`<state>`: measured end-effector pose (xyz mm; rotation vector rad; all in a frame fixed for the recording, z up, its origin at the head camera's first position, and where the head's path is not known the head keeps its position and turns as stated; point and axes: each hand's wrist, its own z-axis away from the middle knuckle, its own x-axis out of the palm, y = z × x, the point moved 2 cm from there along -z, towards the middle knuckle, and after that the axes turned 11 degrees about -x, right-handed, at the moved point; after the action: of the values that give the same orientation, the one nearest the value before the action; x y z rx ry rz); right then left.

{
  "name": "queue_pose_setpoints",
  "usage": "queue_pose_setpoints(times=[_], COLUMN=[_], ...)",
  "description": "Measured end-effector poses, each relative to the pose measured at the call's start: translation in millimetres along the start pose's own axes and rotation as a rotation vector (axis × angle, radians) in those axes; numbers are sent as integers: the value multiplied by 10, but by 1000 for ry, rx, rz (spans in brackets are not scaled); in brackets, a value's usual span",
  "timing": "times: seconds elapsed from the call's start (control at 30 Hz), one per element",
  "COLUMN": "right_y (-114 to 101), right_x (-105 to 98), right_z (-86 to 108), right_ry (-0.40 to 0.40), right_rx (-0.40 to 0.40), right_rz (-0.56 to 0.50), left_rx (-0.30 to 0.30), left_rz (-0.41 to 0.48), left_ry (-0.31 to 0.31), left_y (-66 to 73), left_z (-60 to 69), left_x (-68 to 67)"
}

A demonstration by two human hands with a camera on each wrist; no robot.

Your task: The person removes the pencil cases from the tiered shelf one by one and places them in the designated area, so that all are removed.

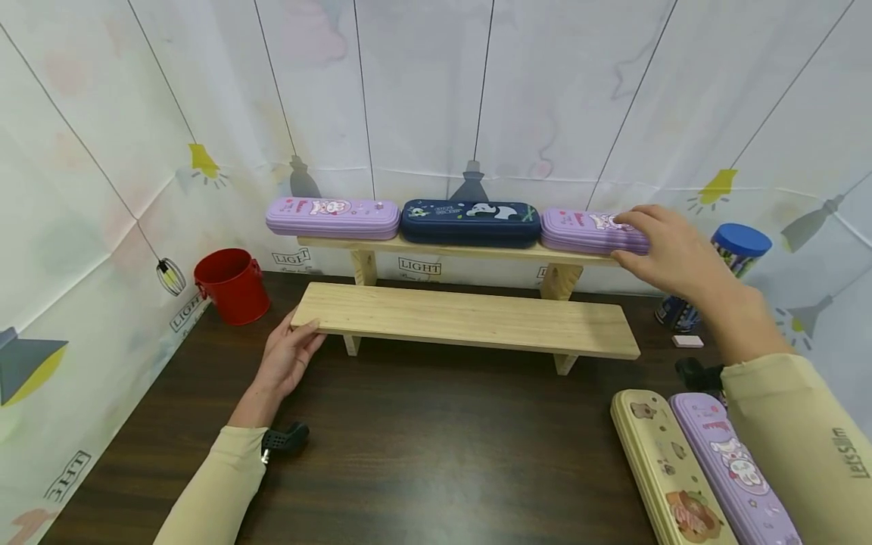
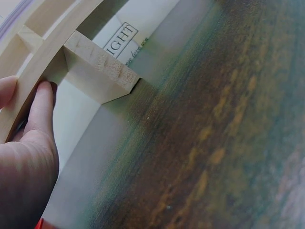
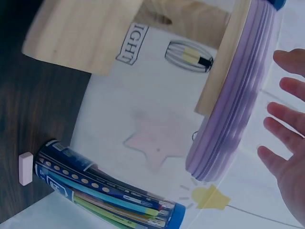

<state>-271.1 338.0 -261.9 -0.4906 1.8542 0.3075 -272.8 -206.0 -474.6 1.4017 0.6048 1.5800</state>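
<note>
A two-tier wooden shelf [image 1: 463, 314] stands on the dark table. At the left end of its lower board my left hand [image 1: 289, 356] grips the edge, thumb above and fingers [image 2: 40, 107] beneath. Three pencil cases lie in a row along the top tier: a purple one [image 1: 334, 218] on the left, a navy panda one [image 1: 470, 223] in the middle and another purple one [image 1: 589, 231] on the right. Beside that right case is my right hand [image 1: 671, 253]. In the right wrist view its fingers are spread, with a gap between them and the purple case [image 3: 233, 95].
At the left stands a red bucket [image 1: 235, 288]. A blue-lidded tube of pencils [image 3: 109, 186] and a small pale eraser [image 1: 688, 341] are behind the right arm. A cream pencil case [image 1: 671, 469] and a purple one [image 1: 736, 462] lie front right. A printed curtain [image 1: 422, 98] hangs behind.
</note>
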Motion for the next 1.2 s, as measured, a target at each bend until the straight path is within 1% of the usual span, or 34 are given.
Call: queue_pose_setpoints(times=[0.07, 0.17, 0.23, 0.3, 0.37, 0.43, 0.53, 0.63, 0.77, 1.0, 1.2], right_y=[52, 118, 152, 177, 188, 195, 207, 210, 193, 150, 85], right_x=[17, 70, 123, 177, 221, 259, 302, 321, 300, 211, 145], right_z=[-71, -140, -170, -195, -217, -237, -258, -272, -251, -154, -81], right_ry=[-21, -30, -25, -13, -12, -19, -45, -56, -61, -96, -136], right_rx=[23, 40, 36, 17, 19, 38, 88, 103, 97, 123, 130], right_rz=[-16, -34, -35, -17, 0, -1, -46, -75, -76, -88, -57], left_rx=[-1, -6, -8, -9, -9, -10, -6, -2, -1, -8, -21], left_rz=[2, 2, -4, -9, -12, -11, -7, -10, -15, -20, -12], left_ry=[2, 8, 12, 18, 21, 20, 12, 2, 11, 24, 33], left_y=[5, 6, 2, -5, -9, -11, -8, -3, 5, 1, -6], left_z=[-1, -5, -6, -5, -3, -5, -9, -6, -4, -21, -22], left_x=[0, 6, 5, 1, -1, -2, -4, -8, -10, -1, -2])
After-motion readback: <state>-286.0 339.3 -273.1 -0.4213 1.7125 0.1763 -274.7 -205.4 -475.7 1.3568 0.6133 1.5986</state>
